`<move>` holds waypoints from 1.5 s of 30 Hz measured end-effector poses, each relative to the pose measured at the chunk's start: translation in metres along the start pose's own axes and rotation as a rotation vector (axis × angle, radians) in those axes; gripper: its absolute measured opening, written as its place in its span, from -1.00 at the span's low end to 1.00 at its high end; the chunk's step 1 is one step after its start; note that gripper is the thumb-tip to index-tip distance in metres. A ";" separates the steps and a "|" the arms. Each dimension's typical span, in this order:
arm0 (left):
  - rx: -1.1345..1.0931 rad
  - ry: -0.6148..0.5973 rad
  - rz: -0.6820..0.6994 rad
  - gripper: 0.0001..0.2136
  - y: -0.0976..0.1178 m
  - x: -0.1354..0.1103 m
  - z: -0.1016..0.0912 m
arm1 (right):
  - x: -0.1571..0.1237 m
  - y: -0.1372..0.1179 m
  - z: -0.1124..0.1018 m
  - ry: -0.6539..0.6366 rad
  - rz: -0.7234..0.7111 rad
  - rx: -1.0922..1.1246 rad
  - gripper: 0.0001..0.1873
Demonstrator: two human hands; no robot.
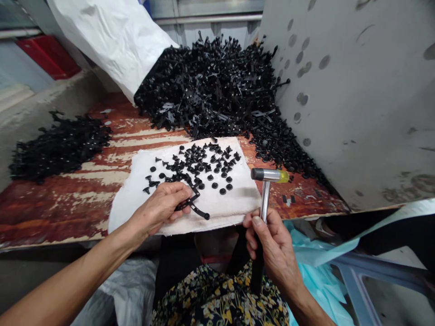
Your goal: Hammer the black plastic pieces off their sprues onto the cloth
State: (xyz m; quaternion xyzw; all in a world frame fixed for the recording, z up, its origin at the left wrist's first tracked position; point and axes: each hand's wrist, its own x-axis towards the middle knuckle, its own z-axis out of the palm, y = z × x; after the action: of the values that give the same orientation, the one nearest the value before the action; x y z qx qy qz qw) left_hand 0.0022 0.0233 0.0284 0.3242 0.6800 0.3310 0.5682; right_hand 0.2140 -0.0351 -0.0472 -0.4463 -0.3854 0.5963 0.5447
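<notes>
My left hand pinches a flat black jointed strip with holes above the front edge of a white cloth. In my right hand is a small mallet, gripped round its shaft and held head up beside the cloth. The mallet head has a black face on the left and a yellow one on the right. Several small black round-headed pegs lie scattered over the cloth, some on their heads with stems up. My left fingers hide part of the strip.
A large heap of black parts spills from a white sack at the back. Another black pile lies left on the worn red tabletop. A grey panel bounds the right. A blue-grey stool stands below right.
</notes>
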 end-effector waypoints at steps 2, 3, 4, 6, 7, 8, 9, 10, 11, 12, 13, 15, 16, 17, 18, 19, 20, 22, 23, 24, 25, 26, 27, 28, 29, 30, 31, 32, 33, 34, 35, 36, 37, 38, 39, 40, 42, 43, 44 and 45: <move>0.008 -0.005 0.002 -0.77 0.001 -0.001 0.001 | 0.000 0.000 0.000 0.001 -0.002 -0.006 -0.67; 0.011 -0.004 0.001 -0.77 0.002 -0.002 0.001 | -0.001 0.000 0.000 0.003 -0.003 -0.008 -0.67; 0.013 -0.002 -0.001 -0.78 0.002 -0.003 0.002 | -0.001 0.001 0.000 0.004 -0.001 -0.009 -0.68; 0.013 0.011 -0.010 -0.78 0.003 -0.004 0.002 | -0.001 0.002 -0.001 0.005 0.002 -0.011 -0.69; 0.014 0.019 -0.018 -0.78 0.004 -0.005 0.002 | -0.001 0.002 -0.001 0.005 0.001 -0.010 -0.69; 0.013 0.024 -0.024 -0.78 0.004 -0.005 0.002 | -0.001 0.003 -0.001 0.005 0.000 -0.011 -0.70; 0.011 0.028 -0.026 -0.78 0.003 -0.005 0.002 | 0.000 0.003 -0.001 0.004 -0.003 -0.011 -0.70; 0.008 0.029 -0.024 -0.78 0.003 -0.004 0.001 | 0.000 0.003 -0.001 0.002 -0.006 -0.011 -0.70; 0.006 0.026 -0.020 -0.78 0.002 -0.004 0.001 | 0.000 0.003 -0.001 -0.002 -0.009 -0.011 -0.70; 0.004 0.019 -0.016 -0.78 0.001 -0.003 0.000 | 0.000 0.003 -0.001 -0.005 -0.011 -0.011 -0.70; 0.001 0.015 -0.012 -0.78 0.000 -0.003 0.000 | 0.001 0.003 -0.001 -0.008 -0.014 -0.011 -0.70; -0.007 0.015 -0.009 -0.78 0.000 -0.002 0.001 | 0.001 0.002 -0.001 -0.006 -0.020 -0.011 -0.70; -0.010 0.019 -0.010 -0.78 0.000 -0.002 0.002 | 0.000 0.002 -0.001 -0.001 -0.023 -0.013 -0.70; -0.011 0.025 -0.010 -0.78 0.001 -0.002 0.003 | 0.000 0.003 -0.001 0.002 -0.020 -0.017 -0.70; -0.009 0.032 -0.009 -0.78 0.002 -0.003 0.003 | 0.000 0.003 -0.001 0.004 -0.016 -0.023 -0.70; -0.002 0.039 -0.009 -0.78 0.002 -0.003 0.004 | 0.000 0.003 -0.002 0.002 -0.012 -0.027 -0.70; 0.007 0.043 -0.010 -0.78 0.003 -0.003 0.004 | 0.000 0.003 -0.002 0.000 -0.007 -0.032 -0.70; 0.033 0.039 -0.016 -0.79 0.002 -0.002 0.004 | 0.000 0.003 -0.002 -0.003 -0.005 -0.036 -0.69; 0.048 0.025 -0.016 -0.79 0.000 -0.001 0.003 | 0.000 0.003 -0.002 -0.001 -0.007 -0.037 -0.68; 0.064 0.009 -0.010 -0.79 -0.001 0.000 0.001 | 0.000 0.003 -0.002 0.000 -0.010 -0.039 -0.67; 0.076 -0.007 0.005 -0.79 -0.003 0.002 -0.001 | 0.001 0.003 -0.002 0.000 -0.011 -0.044 -0.67; 0.087 -0.019 0.025 -0.78 -0.005 0.003 -0.003 | 0.001 0.003 -0.002 0.000 -0.010 -0.049 -0.67; 0.099 -0.026 0.048 -0.78 -0.006 0.005 -0.005 | 0.002 0.003 -0.002 0.001 -0.008 -0.052 -0.67; 0.112 -0.030 0.065 -0.78 -0.006 0.006 -0.006 | 0.002 0.003 -0.002 0.003 -0.008 -0.054 -0.67; 0.130 -0.031 0.078 -0.78 -0.006 0.007 -0.007 | 0.002 0.002 -0.003 0.005 -0.007 -0.058 -0.66; 0.151 -0.031 0.087 -0.79 -0.005 0.007 -0.008 | 0.002 0.001 -0.004 0.005 -0.008 -0.064 -0.65; 0.175 -0.032 0.090 -0.80 -0.003 0.007 -0.009 | 0.001 -0.001 -0.005 0.000 -0.008 -0.079 -0.64; 0.198 -0.030 0.089 -0.81 0.000 0.007 -0.009 | 0.001 -0.004 -0.007 -0.011 -0.007 -0.106 -0.64; 0.220 -0.027 0.083 -0.82 0.003 0.006 -0.009 | 0.001 -0.006 -0.009 -0.027 -0.006 -0.150 -0.66; 0.237 -0.023 0.075 -0.83 0.005 0.006 -0.008 | 0.001 -0.009 -0.010 -0.045 -0.013 -0.212 -0.68; 0.248 -0.019 0.067 -0.83 0.007 0.005 -0.008 | 0.001 -0.012 -0.012 -0.059 -0.037 -0.288 -0.71; 0.254 -0.017 0.059 -0.84 0.008 0.005 -0.008 | 0.002 -0.015 -0.013 -0.066 -0.089 -0.376 -0.71; 0.254 -0.018 0.056 -0.85 0.009 0.005 -0.008 | 0.004 -0.018 -0.014 -0.071 -0.164 -0.471 -0.70; 0.250 -0.022 0.060 -0.85 0.009 0.005 -0.009 | 0.007 -0.021 -0.014 -0.082 -0.259 -0.565 -0.65; 0.246 -0.028 0.067 -0.86 0.008 0.006 -0.009 | 0.010 -0.024 -0.014 -0.105 -0.361 -0.651 -0.60; 0.245 -0.039 0.078 -0.87 0.007 0.008 -0.010 | 0.013 -0.026 -0.013 -0.147 -0.452 -0.727 -0.55; 0.259 -0.066 0.100 -0.88 0.006 0.011 -0.013 | 0.020 -0.031 -0.010 -0.264 -0.577 -0.839 -0.44; 0.274 -0.079 0.106 -0.87 0.005 0.012 -0.014 | 0.022 -0.034 -0.007 -0.320 -0.613 -0.875 -0.39; 0.290 -0.092 0.111 -0.87 0.005 0.014 -0.015 | 0.024 -0.037 -0.005 -0.364 -0.641 -0.902 -0.36; 0.303 -0.104 0.114 -0.87 0.006 0.014 -0.016 | 0.025 -0.040 -0.003 -0.392 -0.664 -0.922 -0.34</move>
State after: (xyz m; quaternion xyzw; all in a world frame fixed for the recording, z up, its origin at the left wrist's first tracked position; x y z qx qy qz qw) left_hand -0.0151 0.0372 0.0276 0.4609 0.6724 0.2391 0.5275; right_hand 0.2286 -0.0057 -0.0129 -0.3739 -0.8164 0.2369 0.3708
